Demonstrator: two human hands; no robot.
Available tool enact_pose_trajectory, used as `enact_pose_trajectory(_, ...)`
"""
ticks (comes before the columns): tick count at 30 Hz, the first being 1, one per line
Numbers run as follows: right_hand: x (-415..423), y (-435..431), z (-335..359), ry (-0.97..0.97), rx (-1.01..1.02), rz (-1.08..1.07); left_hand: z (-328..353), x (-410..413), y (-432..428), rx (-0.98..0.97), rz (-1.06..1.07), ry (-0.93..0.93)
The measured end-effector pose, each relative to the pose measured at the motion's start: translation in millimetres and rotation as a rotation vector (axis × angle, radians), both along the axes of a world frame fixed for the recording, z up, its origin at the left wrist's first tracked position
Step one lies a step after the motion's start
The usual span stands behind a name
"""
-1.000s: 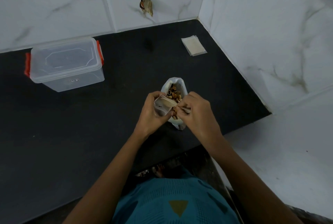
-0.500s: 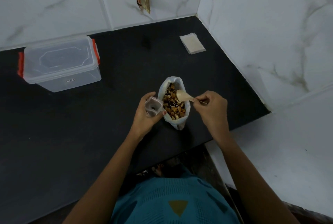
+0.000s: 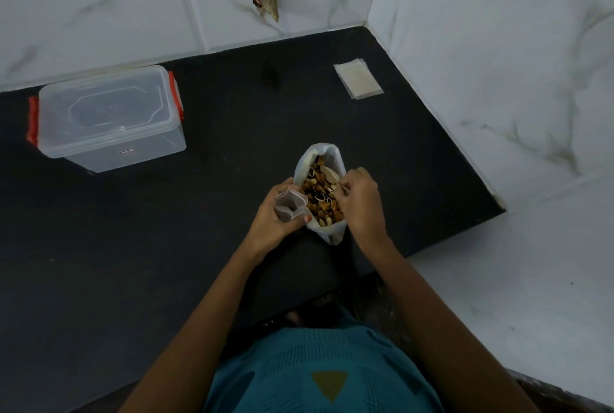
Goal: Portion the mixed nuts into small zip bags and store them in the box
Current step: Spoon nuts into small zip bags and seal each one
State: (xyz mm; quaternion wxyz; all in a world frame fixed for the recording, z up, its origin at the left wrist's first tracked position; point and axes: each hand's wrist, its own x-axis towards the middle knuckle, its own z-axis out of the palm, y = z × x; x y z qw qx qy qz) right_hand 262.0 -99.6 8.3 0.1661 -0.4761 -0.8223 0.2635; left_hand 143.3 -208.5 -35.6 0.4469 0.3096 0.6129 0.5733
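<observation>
Left hand point(image 3: 275, 224) grips the small zip bag point(image 3: 289, 205) open beside the nut bag point(image 3: 321, 148), right hand point(image 3: 360, 205) pinches a wooden spoon point(image 3: 329, 175) in the nuts. Tiny mouth, so a heaped scoop probably spills.

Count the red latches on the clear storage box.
2. The left latch sits on the left end of the box; the right latch is on its right end. The far long side is hidden, so more are possible.
</observation>
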Motion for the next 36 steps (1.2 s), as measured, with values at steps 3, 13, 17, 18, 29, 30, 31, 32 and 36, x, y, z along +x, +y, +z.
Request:
enact_pose_trajectory(3,2.2,4.6,4.6,0.03,-0.046,-0.01,0.4,-0.8,1.1,-0.012,-0.002,-0.031)
enact_pose_trajectory(13,-4.1,2.3,0.3,0.193,-0.289,-0.163,4.0,0.1,2.6,0.013,-0.006,-0.082)
enact_pose_trajectory(17,-0.6,7.2,6.0,0.241,-0.524,-0.259,5.9,-0.1,2.7,0.01,-0.011,-0.081)
enact_pose_trajectory(18,-0.8,6.6,6.9,0.233,-0.542,-0.262,6.1,0.0,2.9,0.01,-0.013,-0.077)
enact_pose_trajectory(29,-9.4,-2.1,10.0,0.236,-0.561,-0.276,3.8,-0.6,3.6,-0.03,-0.051,-0.038)
enact_pose_trajectory(30,-8.6,-1.1,10.6,0.249,-0.587,-0.297,3.6,-0.8,3.2,-0.029,-0.049,-0.031)
enact_pose_trajectory(31,-6.7,0.4,11.4,0.266,-0.623,-0.325,3.9,-0.9,2.9,-0.029,-0.049,-0.023)
enact_pose_trajectory(32,-3.8,2.3,11.9,0.281,-0.661,-0.352,4.6,-1.1,2.9,-0.032,-0.051,-0.018)
enact_pose_trajectory(36,9.2,7.0,13.8,0.335,-0.763,-0.423,7.3,-1.8,3.4,-0.041,-0.053,-0.007)
